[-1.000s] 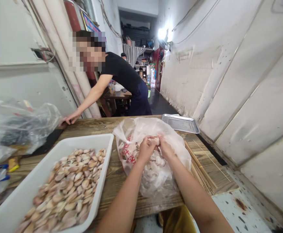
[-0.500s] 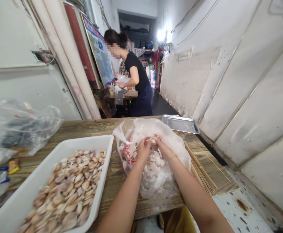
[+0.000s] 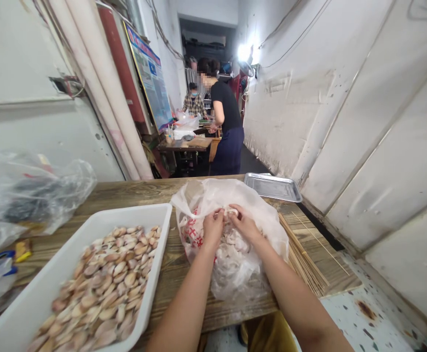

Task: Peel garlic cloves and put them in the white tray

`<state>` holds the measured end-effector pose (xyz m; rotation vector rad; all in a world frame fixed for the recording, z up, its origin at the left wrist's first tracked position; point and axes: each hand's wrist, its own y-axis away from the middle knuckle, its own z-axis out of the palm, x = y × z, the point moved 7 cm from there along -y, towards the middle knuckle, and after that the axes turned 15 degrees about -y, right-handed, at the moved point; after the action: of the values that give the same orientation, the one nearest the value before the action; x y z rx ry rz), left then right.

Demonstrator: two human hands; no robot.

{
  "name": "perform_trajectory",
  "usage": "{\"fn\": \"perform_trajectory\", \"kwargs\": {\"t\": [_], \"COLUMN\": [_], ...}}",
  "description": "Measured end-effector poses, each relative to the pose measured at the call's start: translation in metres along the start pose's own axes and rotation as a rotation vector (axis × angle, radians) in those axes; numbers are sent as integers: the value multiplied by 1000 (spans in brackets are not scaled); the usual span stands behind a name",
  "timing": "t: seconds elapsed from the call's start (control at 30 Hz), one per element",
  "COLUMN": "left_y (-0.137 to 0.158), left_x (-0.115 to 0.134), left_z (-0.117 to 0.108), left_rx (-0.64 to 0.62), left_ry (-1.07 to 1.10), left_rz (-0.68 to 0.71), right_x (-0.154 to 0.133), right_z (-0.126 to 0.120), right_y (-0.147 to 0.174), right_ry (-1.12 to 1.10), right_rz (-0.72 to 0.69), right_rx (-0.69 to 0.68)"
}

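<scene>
Both hands work inside the mouth of a white translucent plastic bag (image 3: 268,220) with red print, which lies on the wooden table. My left hand (image 3: 214,227) and my right hand (image 3: 243,222) are close together, fingers closed around a piece of garlic (image 3: 231,211) that is partly hidden by the fingertips. Below them in the bag are garlic and pale papery skins (image 3: 235,244). To the left stands a white plastic tray (image 3: 161,254) holding a heap of loose, unpeeled garlic cloves (image 3: 107,283).
A metal tray (image 3: 272,187) sits at the table's far right corner. Thin wooden skewers (image 3: 303,256) lie right of the bag. Clear plastic bags (image 3: 63,188) and a yellow item (image 3: 23,250) are at left. A person in black (image 3: 228,112) stands beyond the table; another sits behind.
My hands have shifted slightly, with the fingers now drawn closer over the garlic. The person in black has moved right and farther back, bringing the seated person into fuller view.
</scene>
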<state>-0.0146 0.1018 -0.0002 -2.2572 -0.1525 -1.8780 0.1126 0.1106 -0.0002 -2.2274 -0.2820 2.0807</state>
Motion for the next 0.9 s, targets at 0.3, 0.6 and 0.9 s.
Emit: {"fn": "perform_trajectory", "kwargs": {"t": [0.3,0.6,0.9], "left_y": [6,-1,-4], "left_x": [23,8,-1], "left_z": [4,1,2], "left_rx": [-40,-119,-185], "left_ry": [-452,-321,-392], "left_rz": [334,206,162], "right_x": [-17,-28,-30], "right_z": [-5,0,7], "right_y": [7,14,15], "right_ry": [353,466,514], "right_rz": [-75,-136,-205], "right_rx": [19,-28,-100]}}
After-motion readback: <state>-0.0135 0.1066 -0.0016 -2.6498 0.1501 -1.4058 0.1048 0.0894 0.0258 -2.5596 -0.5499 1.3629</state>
